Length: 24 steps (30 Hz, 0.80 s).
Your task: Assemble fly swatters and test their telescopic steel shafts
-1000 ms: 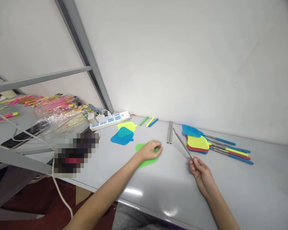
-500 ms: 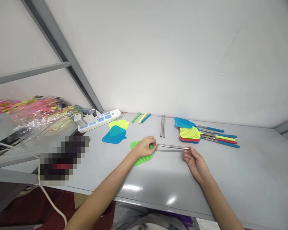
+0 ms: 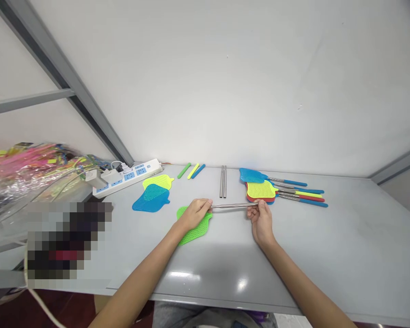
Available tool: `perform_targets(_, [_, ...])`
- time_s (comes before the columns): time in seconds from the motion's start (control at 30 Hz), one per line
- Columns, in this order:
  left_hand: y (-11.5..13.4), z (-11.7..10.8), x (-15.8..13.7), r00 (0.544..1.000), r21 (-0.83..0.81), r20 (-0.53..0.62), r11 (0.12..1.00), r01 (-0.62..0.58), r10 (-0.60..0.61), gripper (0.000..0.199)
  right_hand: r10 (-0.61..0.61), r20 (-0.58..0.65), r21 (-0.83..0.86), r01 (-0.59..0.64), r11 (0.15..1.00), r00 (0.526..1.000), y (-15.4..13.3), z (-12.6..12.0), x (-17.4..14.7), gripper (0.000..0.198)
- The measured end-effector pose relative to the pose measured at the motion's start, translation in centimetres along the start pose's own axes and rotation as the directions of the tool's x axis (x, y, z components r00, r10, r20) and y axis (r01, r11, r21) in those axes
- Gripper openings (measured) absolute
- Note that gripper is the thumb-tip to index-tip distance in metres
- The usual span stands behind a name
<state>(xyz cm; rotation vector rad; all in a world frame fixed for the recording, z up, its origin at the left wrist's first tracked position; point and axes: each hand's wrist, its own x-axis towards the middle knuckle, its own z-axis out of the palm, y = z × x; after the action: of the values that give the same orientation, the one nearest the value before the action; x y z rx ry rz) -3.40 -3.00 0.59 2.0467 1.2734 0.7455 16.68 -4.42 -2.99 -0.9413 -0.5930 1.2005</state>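
Between my two hands a thin metal telescopic rod (image 3: 233, 206) is held nearly level above the table. My left hand (image 3: 195, 213) pinches its left end, and my right hand (image 3: 261, 221) grips its right end with thumb and fingers. Beneath my left hand lies a green perforated fly swatter head (image 3: 195, 231), partly covered by it. Farther left, a blue swatter head (image 3: 150, 200) overlaps a yellow one (image 3: 162, 181). Behind the held rod, two more metal rods (image 3: 223, 182) lie side by side.
Green, yellow and blue handle sleeves (image 3: 193, 171) lie near the wall. Several whole fly swatters (image 3: 259, 189) are stacked at right. A white power strip (image 3: 130, 176) with plugs sits left, by a plastic-wrapped bundle (image 3: 34, 173) and a pixelated dark object (image 3: 68, 241). A metal frame post (image 3: 59, 77) rises there.
The view has shifted a little, so the table items appear farther left. Both hands still hold the rod, and more of the green swatter head shows beside my left hand.
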Motion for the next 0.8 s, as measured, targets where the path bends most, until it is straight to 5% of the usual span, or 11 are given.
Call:
perform_targets(0.23, [0.11, -0.10, 0.03, 0.999, -0.032, -0.015, 0.999, 0.036, -0.037, 0.045, -0.034, -0.089, -0.031, 0.031, 0.999, 0.995, -0.18, -0.08, -0.05, 0.024])
perform_targets(0.8, [-0.13, -0.19, 0.03, 0.999, -0.039, -0.007, 0.999, 0.031, -0.031, 0.044, -0.031, -0.078, -0.157, 0.018, 0.987, 0.996, 0.11, -0.21, 0.03, 0.025])
